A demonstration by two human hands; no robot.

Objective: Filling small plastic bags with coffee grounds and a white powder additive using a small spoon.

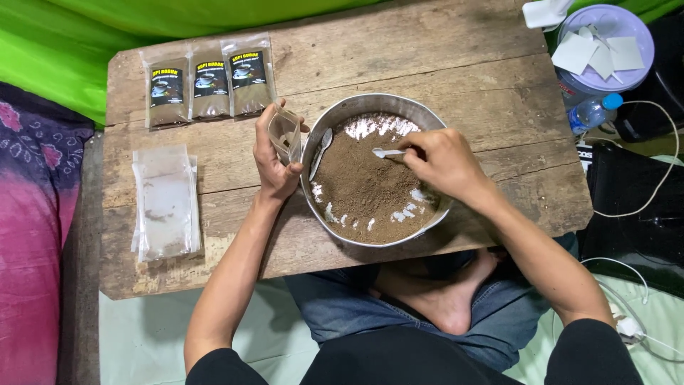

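A round metal bowl (427, 217) of brown powder (367, 189) sits on a low wooden table (399, 64). My right hand (442, 162) holds a small white plastic spoon (388, 152) over the powder. My left hand (274, 160) grips an open clear plastic pouch (286, 134) upright at the bowl's left rim. A second white spoon (320, 151) leans inside the bowl by that rim.
Three filled, labelled pouches (208, 84) lie at the table's back left. A stack of unfilled clear pouches (165, 203) lies at front left. A lidded plastic tub with paper pieces (605, 46), a bottle (591, 113) and white cables (662, 164) are at right.
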